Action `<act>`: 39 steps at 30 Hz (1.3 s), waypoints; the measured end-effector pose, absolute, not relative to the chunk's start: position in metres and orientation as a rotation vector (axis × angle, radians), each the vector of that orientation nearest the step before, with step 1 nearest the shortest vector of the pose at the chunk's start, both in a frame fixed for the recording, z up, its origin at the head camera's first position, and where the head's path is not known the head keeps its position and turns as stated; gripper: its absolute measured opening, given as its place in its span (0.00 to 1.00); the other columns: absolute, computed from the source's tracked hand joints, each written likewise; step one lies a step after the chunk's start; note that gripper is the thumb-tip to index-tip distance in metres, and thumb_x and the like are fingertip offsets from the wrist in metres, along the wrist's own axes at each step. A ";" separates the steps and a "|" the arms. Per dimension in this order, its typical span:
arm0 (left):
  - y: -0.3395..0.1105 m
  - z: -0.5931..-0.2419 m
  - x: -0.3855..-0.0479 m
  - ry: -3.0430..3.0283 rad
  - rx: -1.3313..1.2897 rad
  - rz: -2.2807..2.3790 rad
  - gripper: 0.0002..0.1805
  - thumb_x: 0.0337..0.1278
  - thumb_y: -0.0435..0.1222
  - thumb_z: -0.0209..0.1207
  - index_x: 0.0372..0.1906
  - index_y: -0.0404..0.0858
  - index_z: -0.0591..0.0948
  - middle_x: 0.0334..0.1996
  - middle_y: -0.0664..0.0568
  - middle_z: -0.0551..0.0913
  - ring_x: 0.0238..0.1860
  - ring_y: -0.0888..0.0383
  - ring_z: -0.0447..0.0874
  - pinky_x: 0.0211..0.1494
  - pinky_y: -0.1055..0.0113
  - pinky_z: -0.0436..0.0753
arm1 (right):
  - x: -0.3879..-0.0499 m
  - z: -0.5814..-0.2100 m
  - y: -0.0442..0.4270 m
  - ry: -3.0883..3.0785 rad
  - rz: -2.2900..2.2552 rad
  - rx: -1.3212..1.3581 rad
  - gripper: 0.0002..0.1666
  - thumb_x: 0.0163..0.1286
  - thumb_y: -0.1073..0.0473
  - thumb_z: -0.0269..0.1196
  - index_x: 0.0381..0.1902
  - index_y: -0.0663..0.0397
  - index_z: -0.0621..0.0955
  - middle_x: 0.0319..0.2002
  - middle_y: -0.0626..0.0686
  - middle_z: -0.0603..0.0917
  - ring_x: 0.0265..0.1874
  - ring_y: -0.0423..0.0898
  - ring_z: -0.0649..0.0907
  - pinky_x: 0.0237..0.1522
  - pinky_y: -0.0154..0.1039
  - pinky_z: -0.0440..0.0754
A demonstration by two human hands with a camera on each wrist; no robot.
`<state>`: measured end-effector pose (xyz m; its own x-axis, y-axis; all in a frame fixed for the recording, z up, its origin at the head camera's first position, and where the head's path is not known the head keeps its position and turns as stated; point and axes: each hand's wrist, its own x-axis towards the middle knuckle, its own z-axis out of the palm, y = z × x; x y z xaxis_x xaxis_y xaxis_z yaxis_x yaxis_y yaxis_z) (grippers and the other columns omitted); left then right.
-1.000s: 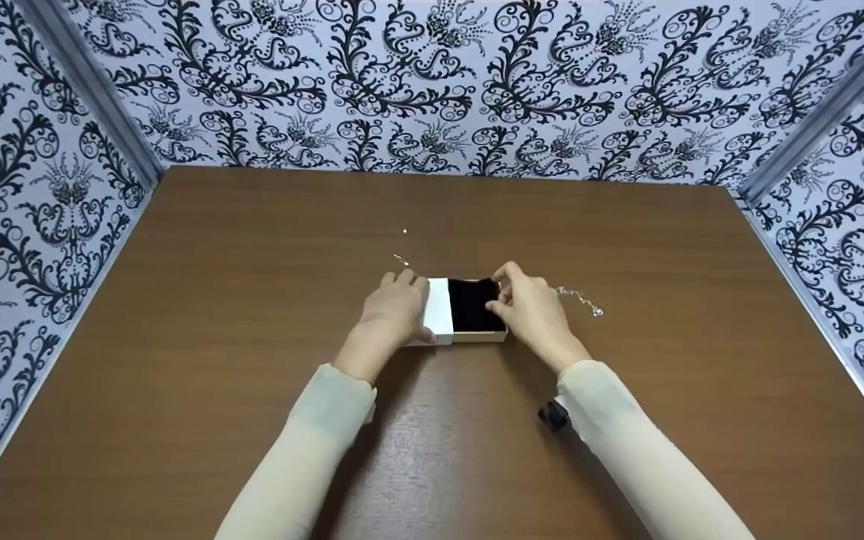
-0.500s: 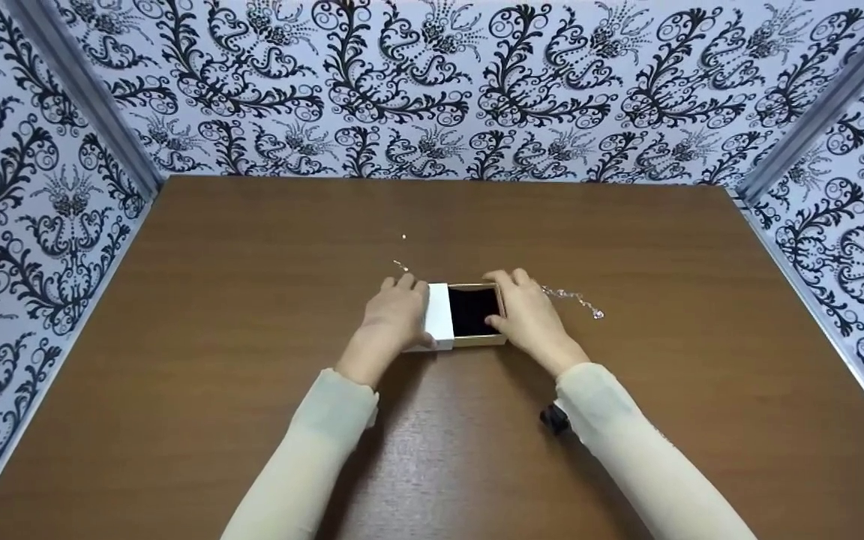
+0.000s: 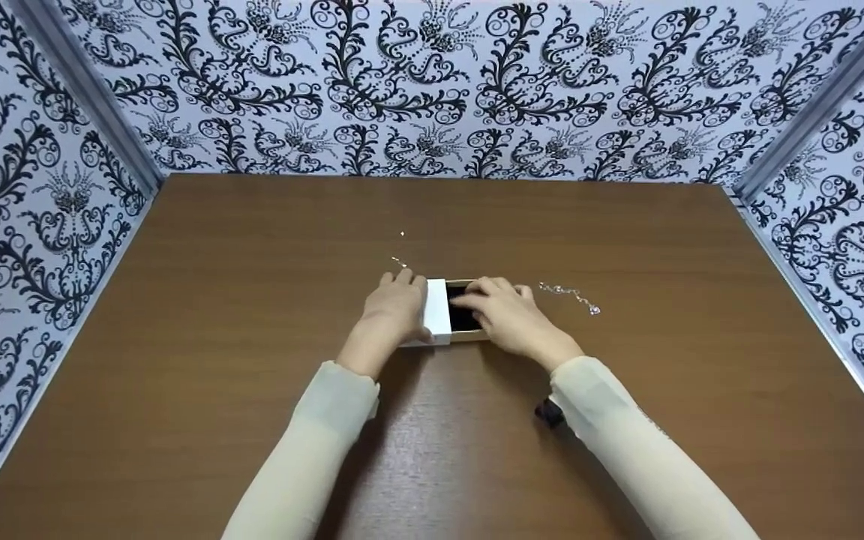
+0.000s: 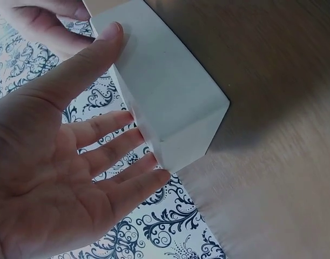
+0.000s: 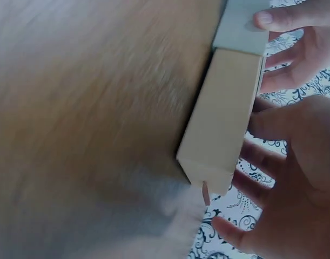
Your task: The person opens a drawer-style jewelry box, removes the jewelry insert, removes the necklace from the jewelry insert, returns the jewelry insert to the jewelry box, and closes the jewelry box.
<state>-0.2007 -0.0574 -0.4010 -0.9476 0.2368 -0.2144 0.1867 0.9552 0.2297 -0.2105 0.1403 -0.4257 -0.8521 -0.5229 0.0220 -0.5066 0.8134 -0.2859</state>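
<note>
A small box lies mid-table, made of a white sleeve (image 3: 438,311) and a tan drawer (image 5: 221,108) slid partly out to the right. Black lining (image 3: 463,318) shows inside the drawer. My left hand (image 3: 394,307) holds the sleeve, thumb on its near side and fingers over the top and far side. My right hand (image 3: 511,315) is over the drawer, its thumb and fingers reaching down at the lining; the fingertips are partly hidden. In the right wrist view its fingers are loosely bent, and a small ribbon tab (image 5: 206,193) hangs from the drawer's end.
A sparkling chain bracelet (image 3: 571,294) lies right of the box. Behind my left hand are a short shiny chain piece (image 3: 399,261) and a tiny bright speck (image 3: 402,233). Patterned walls (image 3: 432,90) enclose the brown table (image 3: 252,240) behind and at the sides.
My right hand first pinched the lining's raised right edge, then the lining lay lower in the drawer. The hand has since moved left over it, uncovering more of the bracelet. My left hand stays put.
</note>
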 end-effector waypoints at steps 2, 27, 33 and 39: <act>-0.058 -0.402 -0.202 2.868 0.314 0.309 0.44 0.39 0.47 0.78 0.62 0.34 0.71 0.65 0.42 0.71 0.66 0.41 0.67 0.64 0.49 0.79 | -0.212 -0.425 0.143 3.003 -0.528 -0.768 0.21 0.73 0.63 0.56 0.62 0.45 0.80 0.61 0.55 0.78 0.64 0.59 0.75 0.63 0.62 0.71; -0.057 -0.402 -0.198 2.940 0.370 0.270 0.44 0.36 0.51 0.79 0.61 0.35 0.76 0.60 0.43 0.76 0.62 0.43 0.72 0.60 0.50 0.82 | -0.204 -0.425 0.119 2.477 -1.460 -0.278 0.28 0.74 0.72 0.48 0.70 0.62 0.64 0.53 0.72 0.83 0.47 0.61 0.87 0.50 0.47 0.87; -0.054 -0.406 -0.199 2.968 0.358 0.268 0.44 0.36 0.52 0.78 0.62 0.37 0.76 0.60 0.45 0.77 0.61 0.44 0.73 0.56 0.49 0.84 | -0.203 -0.426 0.116 2.439 -1.439 -0.300 0.29 0.73 0.72 0.49 0.71 0.61 0.64 0.57 0.70 0.81 0.51 0.60 0.86 0.53 0.48 0.86; -0.055 -0.406 -0.201 2.941 0.354 0.270 0.47 0.40 0.55 0.76 0.66 0.40 0.72 0.69 0.46 0.70 0.69 0.43 0.66 0.58 0.45 0.83 | -0.212 -0.412 0.132 2.621 -1.133 -0.340 0.33 0.73 0.60 0.58 0.72 0.60 0.63 0.64 0.65 0.77 0.62 0.61 0.79 0.65 0.55 0.77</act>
